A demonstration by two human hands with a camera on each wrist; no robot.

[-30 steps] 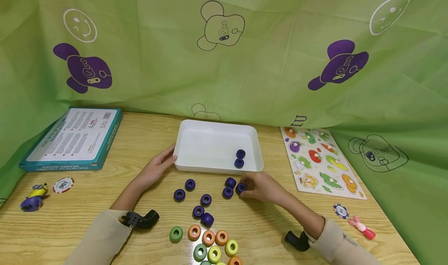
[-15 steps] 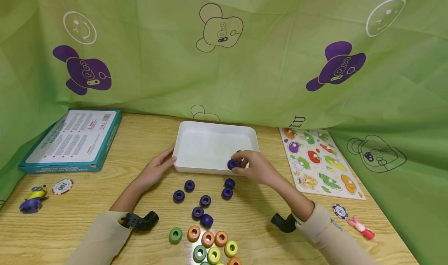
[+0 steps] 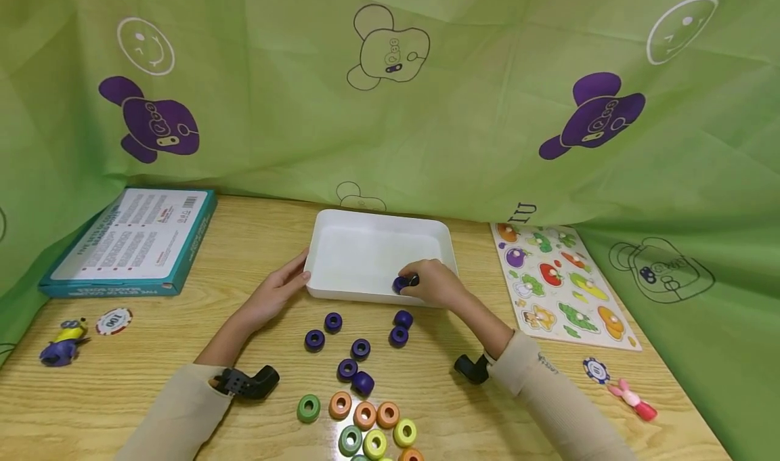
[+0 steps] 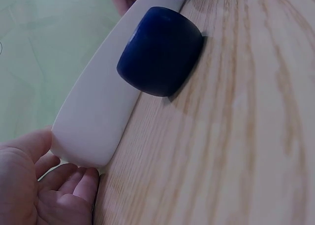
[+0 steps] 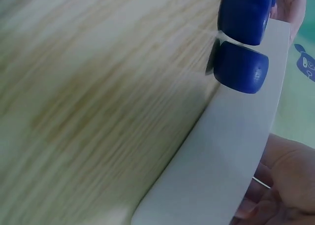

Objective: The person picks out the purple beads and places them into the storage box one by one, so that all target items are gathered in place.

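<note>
A white tray (image 3: 347,290) stands on the wooden table. My left hand (image 3: 277,292) holds the tray's front left corner, thumb at the rim and fingers curled against the outside wall in the left wrist view. Over the tray's front right part, my right hand (image 3: 435,283) pinches a dark purple bead (image 3: 400,284) low inside it. The hand hides most of that corner, including the beads seen there before. In front of the tray lie several loose purple beads, among them an upper bead (image 3: 403,319) beside a lower bead (image 3: 399,336).
Nearer me lie green beads (image 3: 309,408), orange beads (image 3: 340,405) and yellow beads (image 3: 405,432). A teal box (image 3: 128,241), a minion figure (image 3: 64,342) and a poker chip (image 3: 114,321) are left; a vegetable puzzle board (image 3: 557,285), another chip (image 3: 596,370) and a pink figure (image 3: 634,400) right.
My right hand has picked up a purple bead from the table before the tray and carried it over the front rim into the tray. The left hand keeps its place at the corner.
</note>
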